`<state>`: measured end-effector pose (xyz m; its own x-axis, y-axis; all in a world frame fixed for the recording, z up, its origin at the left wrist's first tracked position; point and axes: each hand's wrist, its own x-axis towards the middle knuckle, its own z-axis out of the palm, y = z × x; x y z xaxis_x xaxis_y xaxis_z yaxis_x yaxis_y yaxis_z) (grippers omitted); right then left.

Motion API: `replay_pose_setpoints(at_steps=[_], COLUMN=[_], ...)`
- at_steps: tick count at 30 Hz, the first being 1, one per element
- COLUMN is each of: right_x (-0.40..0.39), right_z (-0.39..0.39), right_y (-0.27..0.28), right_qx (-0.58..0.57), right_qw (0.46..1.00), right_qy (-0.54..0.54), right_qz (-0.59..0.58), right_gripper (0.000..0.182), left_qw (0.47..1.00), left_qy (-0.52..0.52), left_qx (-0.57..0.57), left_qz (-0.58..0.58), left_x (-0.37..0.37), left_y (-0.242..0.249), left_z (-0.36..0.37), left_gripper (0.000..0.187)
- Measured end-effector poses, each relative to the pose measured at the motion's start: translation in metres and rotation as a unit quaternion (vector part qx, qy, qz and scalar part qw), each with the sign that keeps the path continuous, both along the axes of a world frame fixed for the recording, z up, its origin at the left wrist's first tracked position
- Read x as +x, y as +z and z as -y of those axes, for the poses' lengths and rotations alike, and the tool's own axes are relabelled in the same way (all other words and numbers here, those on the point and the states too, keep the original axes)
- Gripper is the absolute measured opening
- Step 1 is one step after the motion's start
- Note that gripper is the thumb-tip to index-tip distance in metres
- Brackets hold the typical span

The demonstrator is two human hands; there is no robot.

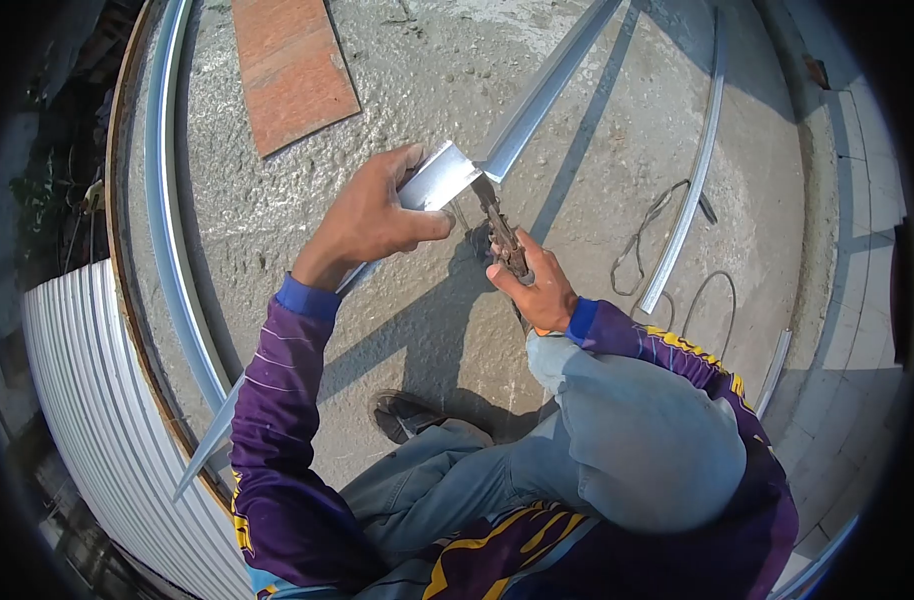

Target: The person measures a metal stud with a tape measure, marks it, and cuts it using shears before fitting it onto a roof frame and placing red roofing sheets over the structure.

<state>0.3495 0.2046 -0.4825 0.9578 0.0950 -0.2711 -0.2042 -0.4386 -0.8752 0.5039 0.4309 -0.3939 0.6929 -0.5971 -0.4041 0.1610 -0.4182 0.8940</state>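
Note:
My left hand (382,212) is closed around a shiny metal channel (440,180), thumb on the near side and fingers over the far side. Behind my left forearm, the channel runs down to the lower left. In my right hand (539,282) is a pair of worn, rusty tin snips (501,232), fingers wrapped round the handles. The jaws of the snips meet the channel's edge, where a gap shows. Past that gap, a long length of channel (552,92) stretches away to the upper right. The snips' lower handle is partly hidden by my fingers.
A reddish board (295,72) lies on the rough concrete floor (417,75). Long metal strips lie at the left (167,190) and right (689,225). Near the right strip is a looped dark cable (632,245). Corrugated sheeting (97,380) sits beyond the left edge.

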Motion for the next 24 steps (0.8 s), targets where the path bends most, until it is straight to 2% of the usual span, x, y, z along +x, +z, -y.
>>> replay_pose_setpoints(at_steps=[4,7,9,10,12,13,14,16,17,19,20,22,23,24], right_x=[0.005,0.012,0.023,0.024,0.022,0.017,0.011,0.006,0.002,0.001,0.004,0.015,0.025,0.041], right_z=[-0.006,-0.004,0.006,0.010,0.027,0.044,0.063,0.088,0.088,0.085,0.082,0.076,0.081,0.091], right_y=[0.004,0.016,0.020,0.020,0.017,0.008,0.004,-0.001,-0.006,-0.003,0.003,0.014,0.001,-0.012], right_qx=[0.017,0.008,0.062,0.064,-0.093,-0.171,-0.172,-0.317,-0.316,-0.443,-0.443,-0.487,-0.342,-0.190], right_qw=[0.999,0.999,0.978,0.978,0.992,0.979,0.979,0.934,0.934,0.884,0.884,0.858,0.935,0.981], right_qy=[-0.024,-0.002,0.064,0.061,0.076,0.103,0.102,0.150,0.150,0.041,0.043,0.062,0.019,-0.026], right_qz=[-0.037,-0.054,-0.188,-0.186,-0.043,0.037,0.038,-0.071,-0.073,-0.141,-0.143,-0.150,-0.088,-0.020], right_gripper=[0.049,0.044,0.047,0.047,0.054,0.063,0.063,0.073,0.073,0.086,0.086,0.105,0.111,0.118], left_qw=[0.999,0.999,0.995,0.995,1.000,0.983,0.982,0.938,0.923,0.925,0.926,0.928,0.931,0.934], left_qy=[0.026,0.022,0.041,0.038,0.007,0.017,0.017,0.051,0.058,0.051,0.042,0.032,0.029,0.028], left_qx=[-0.028,-0.031,-0.055,-0.053,0.009,0.032,0.032,0.116,0.162,0.168,0.175,0.163,0.155,0.144], left_qz=[-0.030,-0.039,-0.071,-0.070,0.022,0.182,0.184,0.322,0.343,0.338,0.333,0.333,0.329,0.326], left_x=[0.002,0.006,0.009,0.009,0.007,0.004,0.003,-0.001,-0.005,-0.013,-0.017,-0.024,-0.028,-0.031], left_y=[0.009,0.007,0.007,0.006,-0.003,-0.020,-0.024,-0.029,-0.033,-0.034,-0.033,-0.040,-0.041,-0.042], left_z=[0.001,-0.002,-0.007,-0.007,-0.009,-0.012,-0.012,-0.016,-0.014,-0.007,-0.005,-0.003,-0.001,0.003], left_gripper=[0.052,0.051,0.050,0.050,0.052,0.055,0.055,0.059,0.064,0.066,0.067,0.068,0.067,0.066])
